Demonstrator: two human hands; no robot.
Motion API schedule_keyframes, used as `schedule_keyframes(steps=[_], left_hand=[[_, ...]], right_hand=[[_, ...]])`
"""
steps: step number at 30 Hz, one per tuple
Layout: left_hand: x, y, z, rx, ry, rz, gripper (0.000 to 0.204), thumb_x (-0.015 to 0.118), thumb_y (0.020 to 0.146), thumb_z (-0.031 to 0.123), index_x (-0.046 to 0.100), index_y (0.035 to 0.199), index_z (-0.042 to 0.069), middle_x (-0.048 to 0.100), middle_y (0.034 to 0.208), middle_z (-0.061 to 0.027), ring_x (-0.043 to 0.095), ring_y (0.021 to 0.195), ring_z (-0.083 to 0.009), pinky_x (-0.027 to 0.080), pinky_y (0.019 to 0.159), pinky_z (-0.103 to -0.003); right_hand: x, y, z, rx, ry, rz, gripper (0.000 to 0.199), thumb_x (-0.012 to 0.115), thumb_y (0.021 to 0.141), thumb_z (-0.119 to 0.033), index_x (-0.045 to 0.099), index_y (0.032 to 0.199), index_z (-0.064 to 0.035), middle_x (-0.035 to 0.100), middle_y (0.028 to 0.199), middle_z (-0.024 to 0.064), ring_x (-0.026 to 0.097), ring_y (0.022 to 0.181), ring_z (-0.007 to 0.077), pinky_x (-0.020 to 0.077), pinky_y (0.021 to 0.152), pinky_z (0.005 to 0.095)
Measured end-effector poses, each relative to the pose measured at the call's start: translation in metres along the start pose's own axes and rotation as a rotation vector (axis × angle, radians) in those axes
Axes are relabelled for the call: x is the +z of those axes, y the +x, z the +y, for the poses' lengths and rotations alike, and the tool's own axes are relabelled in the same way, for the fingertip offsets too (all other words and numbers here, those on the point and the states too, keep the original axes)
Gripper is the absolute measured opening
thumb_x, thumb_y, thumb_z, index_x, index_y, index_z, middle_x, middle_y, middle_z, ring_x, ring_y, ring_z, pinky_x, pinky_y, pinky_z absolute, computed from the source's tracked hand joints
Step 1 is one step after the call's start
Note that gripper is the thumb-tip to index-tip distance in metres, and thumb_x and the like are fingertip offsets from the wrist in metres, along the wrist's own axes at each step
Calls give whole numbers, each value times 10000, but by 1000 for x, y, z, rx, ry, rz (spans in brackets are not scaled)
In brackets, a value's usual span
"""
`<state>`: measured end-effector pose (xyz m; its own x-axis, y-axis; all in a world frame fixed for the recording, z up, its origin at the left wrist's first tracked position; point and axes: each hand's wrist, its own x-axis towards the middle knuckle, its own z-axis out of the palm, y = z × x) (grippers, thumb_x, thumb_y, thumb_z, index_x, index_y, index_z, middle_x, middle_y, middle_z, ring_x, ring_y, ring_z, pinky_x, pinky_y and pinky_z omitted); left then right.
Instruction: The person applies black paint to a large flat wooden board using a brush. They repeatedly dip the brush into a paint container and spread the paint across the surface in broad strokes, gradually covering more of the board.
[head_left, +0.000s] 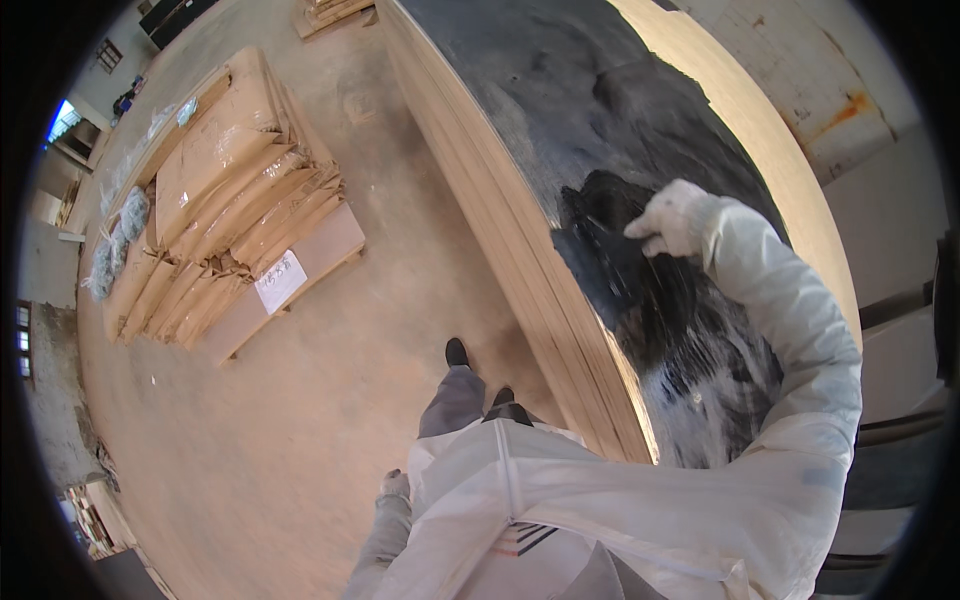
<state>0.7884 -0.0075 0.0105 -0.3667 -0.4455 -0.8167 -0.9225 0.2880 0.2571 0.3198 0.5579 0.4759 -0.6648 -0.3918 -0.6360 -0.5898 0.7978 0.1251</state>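
Note:
A white glove covers my right hand (672, 218), which reaches over the top of a tall stack of boards (520, 260). Its fingers are curled in, close above a dark, flat, pad-like piece (597, 268) at the stack's near-left edge. Black on black hides how the fingers meet that piece. Wet-looking black coating (640, 110) covers much of the top sheet, thick and glossy around the hand and streaked greyish nearer my body. Low at my left side hangs my left hand (396, 484), small in view and away from the stack; its fingers are not clear.
Brown paper-wrapped bundles (225, 165) lie piled on a low pallet (325, 245) to the left, with a white paper sheet (281, 282) at its edge. Bare, light-coloured board (800, 190) runs along the stack's right side. My shoes (456, 352) stand on the concrete floor (280, 420) beside the stack.

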Motion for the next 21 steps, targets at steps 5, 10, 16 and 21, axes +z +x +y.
schedule_keyframes(steps=[5,10,16,21], left_hand=[[3,42,-2,72,-48,-42,604,686,877,250,616,1411,-23,724,1298,-210,688,1209,-310,530,1044,-385],[-14,47,61,176,8,78,560,647,918,234,617,1419,-14,703,1339,-216,664,1260,-306,505,1078,-376],[-20,42,111,219,-174,90,538,635,941,227,619,1423,-12,664,1380,-263,644,1288,-341,489,1102,-390],[-18,52,78,188,-19,59,544,636,937,232,619,1421,-16,680,1369,-241,643,1299,-342,489,1118,-390]], right_hand=[[2,5,11,36,101,51,483,757,900,-390,719,1353,-228,755,1225,99,689,1172,317,536,1019,407],[-19,28,10,76,75,74,487,758,888,-396,722,1344,-226,750,1232,114,689,1169,334,534,1023,416],[-5,5,1,86,82,-35,485,783,872,-374,737,1329,-218,756,1223,110,690,1162,338,522,1040,421],[-26,68,45,173,185,157,482,772,859,-362,745,1316,-215,739,1293,80,664,1246,304,501,1094,385]])
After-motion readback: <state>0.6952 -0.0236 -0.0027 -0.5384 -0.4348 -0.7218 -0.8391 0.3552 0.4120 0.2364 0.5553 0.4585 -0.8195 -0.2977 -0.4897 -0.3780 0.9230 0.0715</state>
